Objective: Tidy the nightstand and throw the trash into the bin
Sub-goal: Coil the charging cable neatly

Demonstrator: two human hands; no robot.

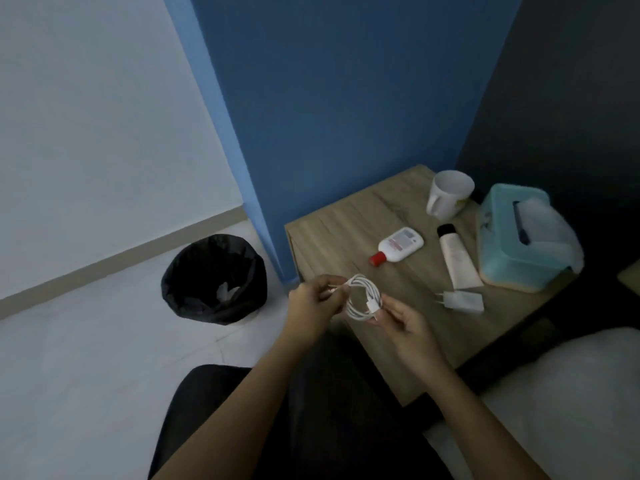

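Note:
A white charging cable (360, 294), wound into a small coil, hangs between both hands above the front left corner of the wooden nightstand (346, 220). My left hand (310, 303) pinches one end of it, and my right hand (403, 320) holds the coil near its plug. On the nightstand lie a white charger plug (464, 301), a white tube with a black cap (455, 258) and a white bottle with a red cap (400, 244). A black-lined bin (213, 278) stands on the floor to the left, with pale scraps inside.
A white mug (448, 194) stands at the back of the nightstand, and a teal tissue box (519, 237) sits at its right side. A blue wall rises behind. A white bed (568, 393) lies at the lower right. My dark-clothed legs fill the bottom.

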